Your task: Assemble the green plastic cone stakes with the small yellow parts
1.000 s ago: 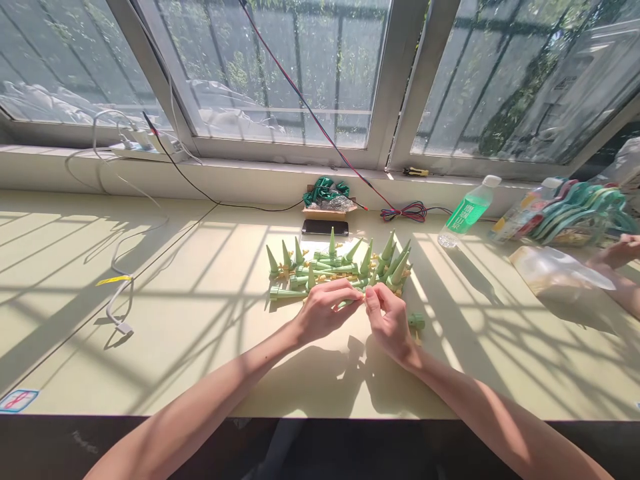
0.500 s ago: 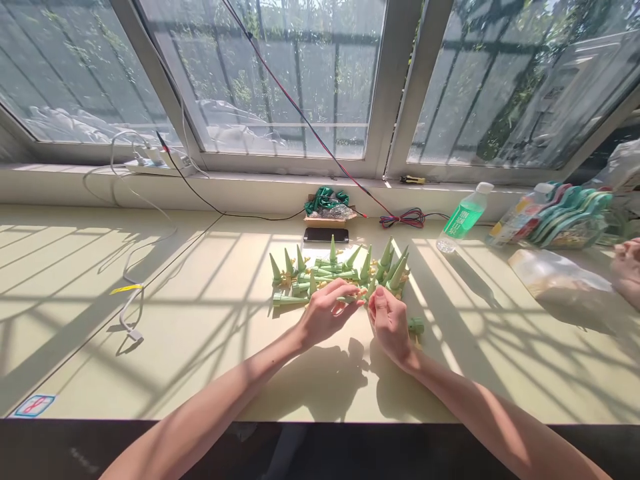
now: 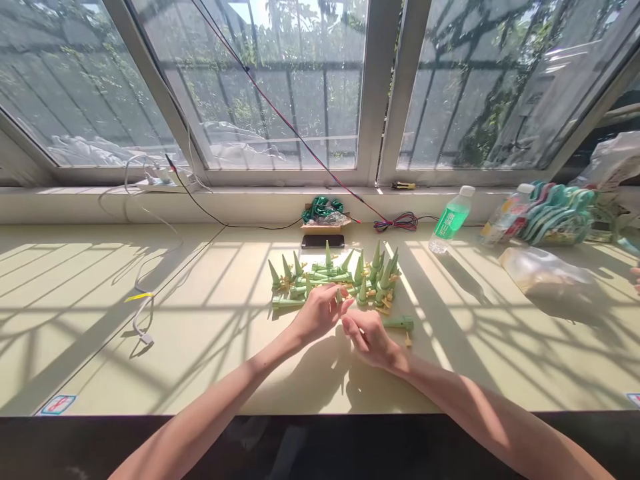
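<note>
**While two hands meet, green cones crowd the far side**

While the left hand curls inward, a small green piece sits between its bent fingers and thumb. Close by at about four o'clock from it, the right hand is drawn in nearly to a fist, thumb against the curled fingers; whether it grips anything, I cannot tell.

The green cones lie just beyond both hands, spread from ten o'clock round to one, some upright, others on their sides. A separate green tube lies at two o'clock from the right hand, a yellowish peg at its near side.

The fingers cover most of the held piece, so its lower end is hidden. The left hand also blocks part of the cluster, where overlapping cones and little yellowish bits are too crowded to count. At three o'clock, another person's hand is cut off by the frame edge. The contents of the cloudy plastic bag, between two and three, are hard to make out.
</note>
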The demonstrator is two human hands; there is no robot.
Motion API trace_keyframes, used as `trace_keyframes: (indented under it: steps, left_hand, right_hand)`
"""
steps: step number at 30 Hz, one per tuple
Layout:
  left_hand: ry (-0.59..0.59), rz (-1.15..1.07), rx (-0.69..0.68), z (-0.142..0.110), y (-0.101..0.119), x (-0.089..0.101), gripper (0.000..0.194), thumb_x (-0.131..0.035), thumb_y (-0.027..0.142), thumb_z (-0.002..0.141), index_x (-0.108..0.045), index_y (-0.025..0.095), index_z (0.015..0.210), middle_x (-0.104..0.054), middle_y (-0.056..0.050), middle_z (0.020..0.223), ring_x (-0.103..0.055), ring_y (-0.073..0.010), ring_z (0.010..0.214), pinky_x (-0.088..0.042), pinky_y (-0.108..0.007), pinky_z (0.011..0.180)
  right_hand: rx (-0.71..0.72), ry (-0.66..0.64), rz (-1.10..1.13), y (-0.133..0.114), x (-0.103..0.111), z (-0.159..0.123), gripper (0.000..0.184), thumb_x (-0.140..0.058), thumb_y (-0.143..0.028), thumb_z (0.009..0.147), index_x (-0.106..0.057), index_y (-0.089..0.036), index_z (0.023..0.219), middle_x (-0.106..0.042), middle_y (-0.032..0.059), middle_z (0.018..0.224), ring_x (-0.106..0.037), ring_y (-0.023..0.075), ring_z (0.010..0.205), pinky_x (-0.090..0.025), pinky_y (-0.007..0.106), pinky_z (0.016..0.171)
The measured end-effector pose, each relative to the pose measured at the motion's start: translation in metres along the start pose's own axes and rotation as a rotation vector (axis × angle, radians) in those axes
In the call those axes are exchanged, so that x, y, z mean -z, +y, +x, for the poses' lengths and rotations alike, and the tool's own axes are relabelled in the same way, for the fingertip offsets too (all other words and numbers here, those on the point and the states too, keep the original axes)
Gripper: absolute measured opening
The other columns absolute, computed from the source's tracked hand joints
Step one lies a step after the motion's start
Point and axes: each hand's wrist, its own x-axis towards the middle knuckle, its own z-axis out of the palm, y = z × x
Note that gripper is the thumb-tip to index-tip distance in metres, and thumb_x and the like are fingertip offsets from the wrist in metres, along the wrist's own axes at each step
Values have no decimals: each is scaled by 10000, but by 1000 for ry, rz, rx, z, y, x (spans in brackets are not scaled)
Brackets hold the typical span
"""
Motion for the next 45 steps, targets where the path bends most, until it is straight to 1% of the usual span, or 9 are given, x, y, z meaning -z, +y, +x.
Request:
trace_keyframes:
  steps: [4, 5, 10, 16, 22, 28, 36, 40, 45]
  left_hand:
    - [-130, -79, 173, -12, 2, 18, 223, -587, 323, 943, -649, 146, 822, -703, -63, 887, -596, -104, 595, -470, -212, 548]
    - [-147, -86, 213, -15, 1, 21, 229, -595, 339, 938, -655, 149, 825, -706, -53, 864, -602, -109, 597, -473, -213, 551]
    - [-158, -44, 330, -18, 0, 22, 273, -627, 408, 906, -681, 148, 844, -703, -42, 796, -593, -126, 572, -446, -224, 516]
    - [-74, 5, 320, 3, 1, -1, 250, -630, 365, 903, -670, 146, 789, -674, -42, 731, -588, -144, 590, -446, -246, 544]
    - [-114, 21, 349, 21, -2, -24, 223, -691, 344, 852, -654, 151, 748, -637, -24, 648, -594, -166, 603, -461, -271, 588]
    - [-182, -88, 380, 18, -9, -25, 140, -704, 285, 787, -644, 160, 764, -664, -25, 714, -626, -171, 653, -478, -256, 574]
    - [-253, -210, 305, 9, -17, -20, 129, -648, 261, 778, -650, 160, 859, -662, -18, 743, -643, -162, 687, -501, -246, 600]
    - [-259, -237, 295, 13, -12, -26, 75, -644, 234, 761, -611, 169, 783, -654, -6, 714, -647, -163, 707, -489, -232, 596]
    - [-203, -255, 332, 24, -7, -40, 126, -670, 208, 710, -548, 177, 713, -587, 19, 668, -605, -147, 650, -452, -223, 547]
  right_hand:
    - [67, -68, 8, -3, -1, 0, 429, -309, -317, 1051, -290, -220, 634, -288, -55, 554, -266, 94, 484, -250, 247, 492]
    - [80, -83, 7, -3, -2, 0, 427, -313, -318, 1051, -282, -221, 636, -280, -58, 554, -256, 92, 481, -244, 245, 489]
    - [116, -153, -20, -2, -7, -3, 415, -327, -326, 1047, -285, -223, 647, -288, -63, 554, -264, 92, 475, -250, 241, 500]
    - [129, -147, -41, -2, -8, -3, 413, -340, -289, 1043, -353, -208, 637, -344, -61, 543, -302, 88, 474, -251, 232, 506]
    - [86, -153, -68, -2, -7, -2, 419, -351, -304, 1035, -339, -209, 627, -319, -61, 550, -278, 86, 485, -239, 232, 501]
    - [90, -143, -52, -4, -6, -1, 397, -363, -279, 1025, -323, -210, 636, -319, -60, 559, -251, 86, 494, -224, 237, 496]
    - [112, -146, -67, -2, -8, -3, 399, -353, -274, 1032, -367, -205, 639, -379, -49, 558, -293, 94, 510, -240, 240, 509]
    - [127, -152, -92, -3, -8, -4, 407, -360, -275, 1030, -347, -210, 629, -369, -51, 550, -292, 94, 505, -239, 245, 509]
    - [101, -128, -95, -6, -5, -3, 396, -358, -251, 1016, -272, -225, 631, -318, -58, 534, -248, 91, 482, -236, 260, 496]
